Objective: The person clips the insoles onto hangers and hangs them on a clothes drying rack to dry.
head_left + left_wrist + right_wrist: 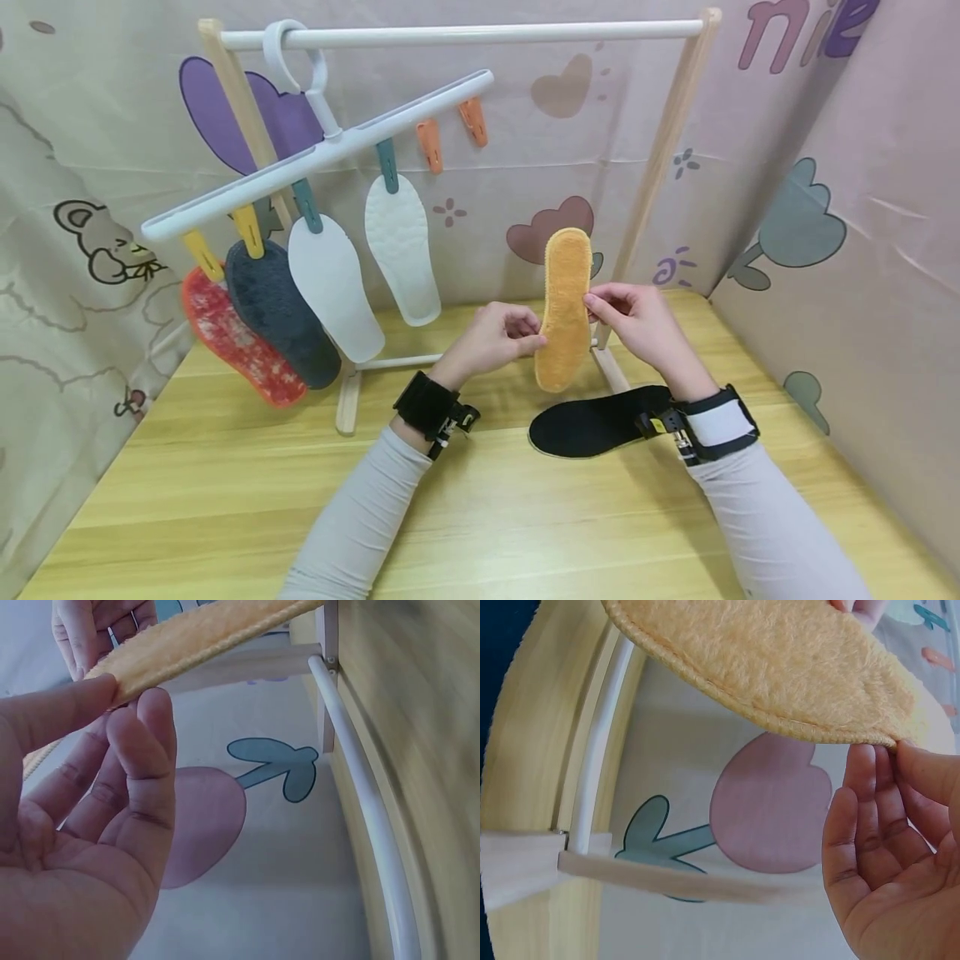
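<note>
Orange fleece insole (566,307) — held upright above the table (480,508), pinched at its long edges by left hand (495,337) and right hand (637,321). Black insole (592,427) lies below the grip — open air between.

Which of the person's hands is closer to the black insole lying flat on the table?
Right. The right hand is just above the black insole, its wrist over the insole's end. The left hand is farther off to the side.
</note>
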### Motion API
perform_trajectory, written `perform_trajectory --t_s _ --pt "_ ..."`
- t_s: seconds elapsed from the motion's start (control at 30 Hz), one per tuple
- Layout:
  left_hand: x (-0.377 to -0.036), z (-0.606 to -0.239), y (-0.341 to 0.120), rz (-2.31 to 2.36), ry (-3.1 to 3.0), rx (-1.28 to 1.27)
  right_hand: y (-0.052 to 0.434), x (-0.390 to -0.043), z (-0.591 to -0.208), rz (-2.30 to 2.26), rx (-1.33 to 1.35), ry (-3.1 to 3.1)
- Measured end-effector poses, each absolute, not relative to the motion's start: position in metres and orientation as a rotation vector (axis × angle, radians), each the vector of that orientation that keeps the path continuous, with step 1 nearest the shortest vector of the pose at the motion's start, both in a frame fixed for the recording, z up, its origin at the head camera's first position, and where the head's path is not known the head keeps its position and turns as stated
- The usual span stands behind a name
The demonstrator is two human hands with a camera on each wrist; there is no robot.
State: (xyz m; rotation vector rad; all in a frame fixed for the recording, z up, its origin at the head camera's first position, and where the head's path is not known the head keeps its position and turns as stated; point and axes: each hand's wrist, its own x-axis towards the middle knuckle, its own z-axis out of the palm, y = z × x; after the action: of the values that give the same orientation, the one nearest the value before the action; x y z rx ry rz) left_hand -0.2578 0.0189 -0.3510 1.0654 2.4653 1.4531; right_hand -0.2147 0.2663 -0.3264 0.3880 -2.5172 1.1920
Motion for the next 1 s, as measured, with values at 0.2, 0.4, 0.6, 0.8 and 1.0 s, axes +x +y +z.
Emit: perform_trajectory --t_s 0.2,0.4,0.6,0.8,1.0 --pt "-0.259 -0.346 0.012 1.500 2.523 1.006 0.258 -0.219 -0.324 1.202 0.410 -2.537" --pt "-0.260 -0.341 0.004 1.593 2.526 0.970 0.252 -0.223 -0.321 1.147 0.416 -2.572" --pt "-0.260 -0.338 -0.005 1.661 2.524 0.976 0.244 -0.225 -0.320 1.142 0.434 -2.594" --pt "-0.262 -0.337 -0.010 1.713 2.502 0.967 0.236 -0.228 -0.319 1.135 0.448 -2.608" --pt "-0.262 -0.334 -0.013 1.734 2.490 0.943 0.232 -0.234 -0.320 1.131 0.457 -2.607"
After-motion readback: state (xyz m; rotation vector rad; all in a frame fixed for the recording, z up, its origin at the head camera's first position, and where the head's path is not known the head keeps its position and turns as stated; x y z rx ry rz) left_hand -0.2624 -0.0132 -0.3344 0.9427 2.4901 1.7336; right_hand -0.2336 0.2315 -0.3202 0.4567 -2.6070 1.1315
